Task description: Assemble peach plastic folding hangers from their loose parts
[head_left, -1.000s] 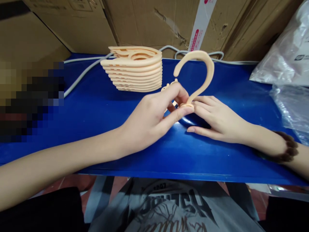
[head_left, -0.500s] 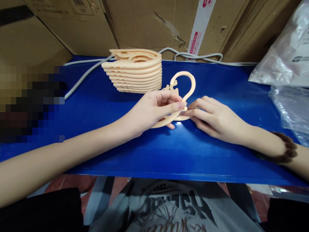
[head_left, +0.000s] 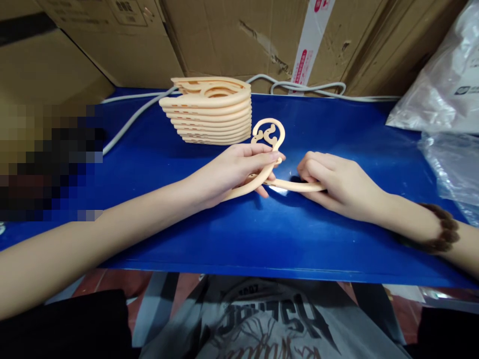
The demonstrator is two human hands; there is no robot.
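Note:
My left hand (head_left: pixel 243 169) pinches a cream plastic hanger (head_left: pixel 249 187) near the base of its curved hook, with the hook pointing away from me. My right hand (head_left: pixel 337 182) has its fingers curled round the far end of a cream arm (head_left: pixel 299 186) that runs right from under my left hand. Where this arm meets the hanger is partly hidden by my left fingers. Small curved cream pieces (head_left: pixel 271 134) show behind and inside the hook. Behind my left hand stands a stack of several cream hangers (head_left: pixel 213 117).
The blue table (head_left: pixel 239 239) has cardboard boxes (head_left: pixel 224 45) along its back. A pale cable (head_left: pixel 130 122) runs behind the stack. Clear plastic bags (head_left: pixel 445 85) lie at the right, and a blurred-out dark area is at the left.
My right hand has closed round the cream arm, whose length now shows stretched out to the right. My left hand has tilted the hook lower and a little left.

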